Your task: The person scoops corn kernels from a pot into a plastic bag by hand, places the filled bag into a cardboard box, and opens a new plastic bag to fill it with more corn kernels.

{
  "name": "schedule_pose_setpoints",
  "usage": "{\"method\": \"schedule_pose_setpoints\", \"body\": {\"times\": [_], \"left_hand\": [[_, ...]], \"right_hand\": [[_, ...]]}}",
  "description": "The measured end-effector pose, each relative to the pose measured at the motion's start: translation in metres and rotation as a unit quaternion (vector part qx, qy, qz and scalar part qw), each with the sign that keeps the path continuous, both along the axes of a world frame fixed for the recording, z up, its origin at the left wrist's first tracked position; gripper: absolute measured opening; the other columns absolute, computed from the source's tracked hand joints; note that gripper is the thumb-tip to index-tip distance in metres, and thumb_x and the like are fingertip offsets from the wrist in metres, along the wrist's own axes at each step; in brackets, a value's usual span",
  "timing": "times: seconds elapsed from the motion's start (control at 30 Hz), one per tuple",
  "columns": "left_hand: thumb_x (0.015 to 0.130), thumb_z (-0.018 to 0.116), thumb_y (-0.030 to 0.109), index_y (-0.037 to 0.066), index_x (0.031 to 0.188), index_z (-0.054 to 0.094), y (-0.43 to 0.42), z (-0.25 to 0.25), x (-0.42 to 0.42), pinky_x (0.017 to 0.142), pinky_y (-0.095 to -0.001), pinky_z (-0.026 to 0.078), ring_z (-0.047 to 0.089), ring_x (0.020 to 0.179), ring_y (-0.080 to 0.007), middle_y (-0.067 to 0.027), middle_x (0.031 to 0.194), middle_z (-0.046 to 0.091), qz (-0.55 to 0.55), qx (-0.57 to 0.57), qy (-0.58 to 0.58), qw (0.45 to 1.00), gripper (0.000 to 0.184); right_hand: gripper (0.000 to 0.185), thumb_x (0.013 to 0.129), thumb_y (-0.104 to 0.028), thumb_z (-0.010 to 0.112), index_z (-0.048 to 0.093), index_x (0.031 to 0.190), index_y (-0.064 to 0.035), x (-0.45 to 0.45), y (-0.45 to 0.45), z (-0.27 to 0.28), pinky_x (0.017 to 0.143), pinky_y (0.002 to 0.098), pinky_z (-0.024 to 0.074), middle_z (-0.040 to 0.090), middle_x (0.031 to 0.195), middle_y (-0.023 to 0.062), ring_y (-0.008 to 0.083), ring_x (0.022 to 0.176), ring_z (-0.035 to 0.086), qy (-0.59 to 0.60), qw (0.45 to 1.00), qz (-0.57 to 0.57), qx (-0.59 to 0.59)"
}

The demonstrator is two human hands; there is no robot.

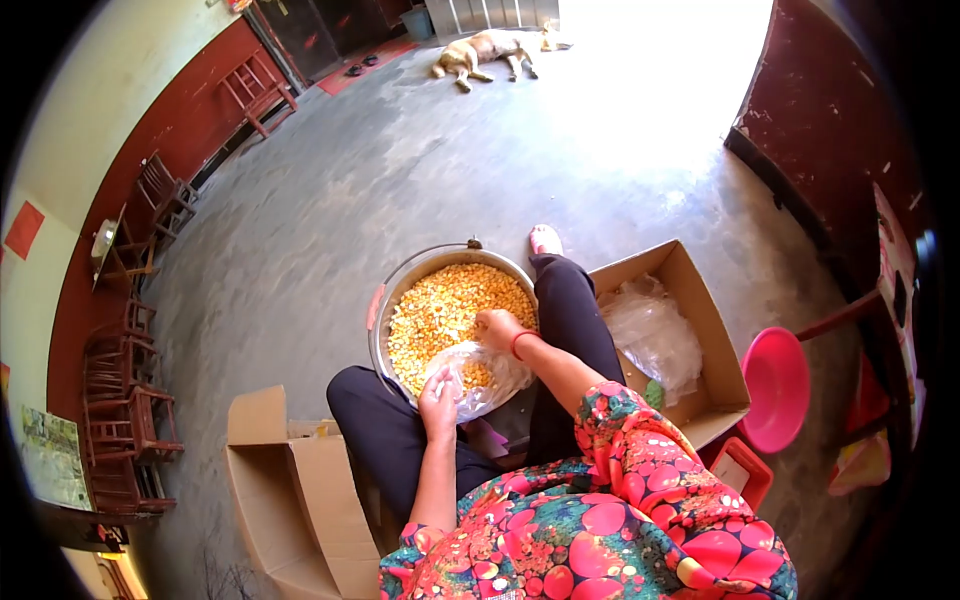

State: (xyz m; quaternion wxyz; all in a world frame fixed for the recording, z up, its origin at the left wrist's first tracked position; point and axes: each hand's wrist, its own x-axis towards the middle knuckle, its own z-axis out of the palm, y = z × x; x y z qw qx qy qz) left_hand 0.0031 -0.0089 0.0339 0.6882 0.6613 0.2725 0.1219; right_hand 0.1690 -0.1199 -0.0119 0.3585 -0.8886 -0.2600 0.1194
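A metal bucket (378, 345) full of yellow corn kernels (450, 305) stands between my knees. At its near rim lies a clear plastic bag (508, 378), with some kernels showing in it. My left hand (436, 405) pinches the left edge of this bag. Above the kernels, just beyond the bag's mouth, is my right hand (495, 328), a red band round its wrist. Its fingers are curled closed, and what they hold is hidden beneath them.
A cardboard box (722, 375) with clear plastic bags (655, 335) stands right of my leg; another open box (265, 490) is at left. Beyond the right box sits a pink basin (775, 390). Wooden chairs (150, 425) line the left wall. A dog (490, 50) lies on the floor ahead.
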Motion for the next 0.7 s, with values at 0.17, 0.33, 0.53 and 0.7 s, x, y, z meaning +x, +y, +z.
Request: {"method": "schedule_pose_setpoints", "body": {"times": [0.17, 0.33, 0.53, 0.7], "left_hand": [[0.079, 0.049, 0.004, 0.000, 0.105, 0.054, 0.001, 0.001, 0.000, 0.055, -0.0181, 0.042, 0.051, 0.069, -0.0066, -0.0048, 0.091, 0.056, 0.002, -0.003, 0.001, 1.000, 0.027], [0.079, 0.049, 0.003, 0.001, 0.105, 0.054, 0.003, -0.005, -0.001, 0.055, -0.0177, 0.043, 0.051, 0.070, -0.0067, -0.0050, 0.092, 0.056, 0.012, 0.017, -0.001, 1.000, 0.027], [0.079, 0.048, 0.003, 0.000, 0.107, 0.052, -0.002, 0.006, 0.001, 0.058, -0.0181, 0.043, 0.051, 0.075, -0.0078, -0.0064, 0.095, 0.054, 0.012, -0.005, -0.001, 1.000, 0.028], [0.080, 0.048, 0.003, 0.000, 0.108, 0.050, -0.001, 0.000, 0.002, 0.056, -0.0178, 0.041, 0.050, 0.071, -0.0075, -0.0064, 0.095, 0.054, 0.016, -0.018, -0.004, 1.000, 0.029]], "right_hand": [[0.018, 0.078, -0.014, 0.051, 0.055, 0.088, 0.0004, 0.011, 0.000, 0.024, 0.041, 0.0304, 0.0462, 0.057, 0.069, 0.0112, 0.0170, 0.048, 0.055, 0.365, 0.872, -0.169, 0.280], [0.016, 0.080, -0.016, 0.052, 0.052, 0.087, -0.0019, 0.012, -0.009, 0.047, 0.050, 0.0291, 0.0491, 0.054, 0.071, 0.0074, 0.0165, 0.060, 0.055, 0.444, 0.789, -0.152, 0.397], [0.019, 0.081, -0.018, 0.051, 0.053, 0.091, -0.0023, -0.004, -0.009, 0.084, 0.056, 0.0271, 0.0497, 0.055, 0.076, 0.0077, 0.0144, 0.060, 0.056, 0.500, 0.797, 0.089, 0.327], [0.019, 0.081, -0.018, 0.050, 0.055, 0.095, -0.0059, -0.029, -0.007, 0.089, 0.060, 0.0262, 0.0497, 0.056, 0.082, 0.0044, 0.0139, 0.071, 0.057, 0.424, 0.858, 0.233, 0.172]]}}
